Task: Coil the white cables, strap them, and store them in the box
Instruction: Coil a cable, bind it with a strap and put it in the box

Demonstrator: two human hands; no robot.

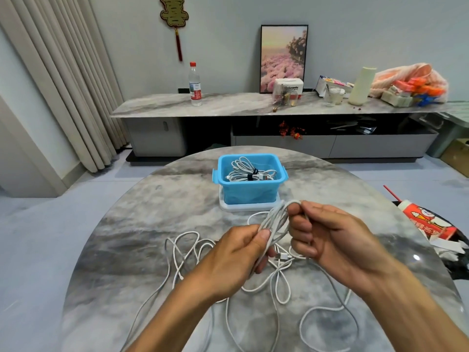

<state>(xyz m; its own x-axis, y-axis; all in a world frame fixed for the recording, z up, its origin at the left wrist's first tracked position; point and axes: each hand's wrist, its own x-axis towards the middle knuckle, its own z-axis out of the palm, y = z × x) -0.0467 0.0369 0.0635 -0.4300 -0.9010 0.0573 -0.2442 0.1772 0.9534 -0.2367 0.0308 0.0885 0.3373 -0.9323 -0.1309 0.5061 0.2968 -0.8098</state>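
Observation:
A bundle of white cable (275, 222) hangs in several loops between my two hands above the round marble table (127, 250). My left hand (236, 252) grips the lower part of the loops, thumb on top. My right hand (322, 232) pinches the upper end of the same loops. Loose white cables (276, 283) sprawl on the table under my hands. The blue box (250, 191) stands beyond them on its white lid (228, 207), holding strapped white coils (245, 171).
A red and white paper bag (429, 224) with scraps lies off the table's right edge. Behind stands a long marble sideboard (228, 105) carrying a water bottle (195, 85), a framed picture, boxes and a plastic bag. Curtains hang at the left.

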